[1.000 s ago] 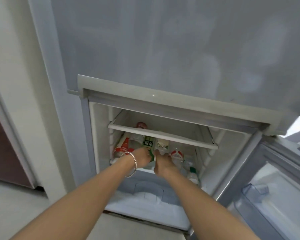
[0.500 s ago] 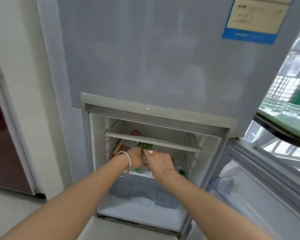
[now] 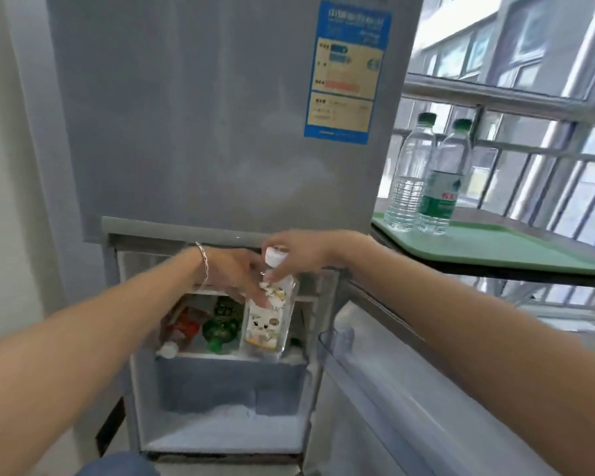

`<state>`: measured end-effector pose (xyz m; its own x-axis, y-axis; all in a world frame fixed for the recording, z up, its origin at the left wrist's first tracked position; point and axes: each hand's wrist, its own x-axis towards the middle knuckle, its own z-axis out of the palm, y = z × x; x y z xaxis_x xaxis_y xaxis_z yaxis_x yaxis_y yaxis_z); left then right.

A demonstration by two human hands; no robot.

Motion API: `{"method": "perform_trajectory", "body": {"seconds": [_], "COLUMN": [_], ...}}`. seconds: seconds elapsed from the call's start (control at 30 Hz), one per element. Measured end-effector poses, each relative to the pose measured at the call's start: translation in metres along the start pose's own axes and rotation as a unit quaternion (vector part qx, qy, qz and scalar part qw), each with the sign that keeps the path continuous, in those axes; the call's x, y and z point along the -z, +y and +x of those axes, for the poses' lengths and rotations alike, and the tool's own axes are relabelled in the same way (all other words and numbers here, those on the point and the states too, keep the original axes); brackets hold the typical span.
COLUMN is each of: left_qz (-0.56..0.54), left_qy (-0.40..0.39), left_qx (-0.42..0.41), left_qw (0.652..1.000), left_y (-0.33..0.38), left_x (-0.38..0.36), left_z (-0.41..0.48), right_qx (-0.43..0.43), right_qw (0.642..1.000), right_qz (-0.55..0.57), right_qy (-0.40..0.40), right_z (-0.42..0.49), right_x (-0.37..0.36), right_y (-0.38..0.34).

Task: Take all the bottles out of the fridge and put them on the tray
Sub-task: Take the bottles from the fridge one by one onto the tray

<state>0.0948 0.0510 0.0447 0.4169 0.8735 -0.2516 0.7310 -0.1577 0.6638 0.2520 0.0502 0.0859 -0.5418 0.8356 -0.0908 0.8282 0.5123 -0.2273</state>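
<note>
Obscured: shelf bottles at 7 o'clock — blurred.
Change: cartoon-label bottle lifted out — left hand, right hand both clamped on it.

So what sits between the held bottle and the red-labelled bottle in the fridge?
In the head view, a green bottle lies between the held bottle and the red-labelled bottle.

- A green tray lies on a dark table to the right of the fridge.
- Two clear water bottles with green caps stand upright at the tray's near left end, touching or nearly so: the left bottle and the right bottle, which has a green label.
- Inside the fridge, a shelf carries a red-labelled bottle on its side and a green bottle.
</note>
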Motion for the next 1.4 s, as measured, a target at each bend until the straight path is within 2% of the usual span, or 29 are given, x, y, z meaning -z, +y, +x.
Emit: {"method": "perform_trajectory", "body": {"seconds": [0.1,0.2,0.33,0.47,0.53,0.67,0.83,0.9,1.07,1.23,1.4], "left_qz": [-0.046,-0.057,-0.105,-0.178,-0.206,-0.227,-0.238,-0.258,-0.229,-0.204,-0.205], "left_qy": [-0.016,-0.005,0.053,0.111,0.147,0.208,0.235,0.223,0.12,0.11,0.093], "left_qx": [-0.05,-0.094,-0.134,-0.189,-0.198,-0.228,-0.27,-0.286,-0.185,-0.145,-0.156], "left_qw": [0.998,0.994,0.984,0.959,0.947,0.924,0.903,0.895,0.948,0.962,0.962], "left_y": [0.043,0.097,0.157,0.212,0.235,0.275,0.304,0.312,0.306,0.283,0.276], "left_x": [0.014,0.028,0.03,0.013,0.003,-0.022,-0.049,-0.056,-0.075,-0.085,-0.084], "left_z": [-0.013,-0.02,-0.014,0.005,0.018,0.046,0.086,0.102,0.139,0.177,0.203], "right_qx": [-0.012,-0.021,-0.047,-0.088,-0.104,-0.133,-0.235,-0.268,-0.364,-0.393,-0.401], "right_qw": [0.999,0.988,0.944,0.9,0.89,0.886,0.828,0.805,0.784,0.777,0.76], "right_qz": [0.022,0.097,0.209,0.196,0.218,0.266,0.177,0.159,0.161,0.17,0.199], "right_qy": [0.049,0.121,0.25,0.378,0.387,0.356,0.478,0.504,0.476,0.462,0.471], "right_z": [-0.04,-0.086,-0.127,-0.15,-0.158,-0.166,-0.155,-0.152,-0.135,-0.108,-0.076], "right_x": [0.047,0.093,0.126,0.119,0.108,0.087,0.077,0.081,0.086,0.084,0.087], "right_y": [0.007,0.018,0.047,0.084,0.099,0.134,0.17,0.191,0.248,0.289,0.32]}}
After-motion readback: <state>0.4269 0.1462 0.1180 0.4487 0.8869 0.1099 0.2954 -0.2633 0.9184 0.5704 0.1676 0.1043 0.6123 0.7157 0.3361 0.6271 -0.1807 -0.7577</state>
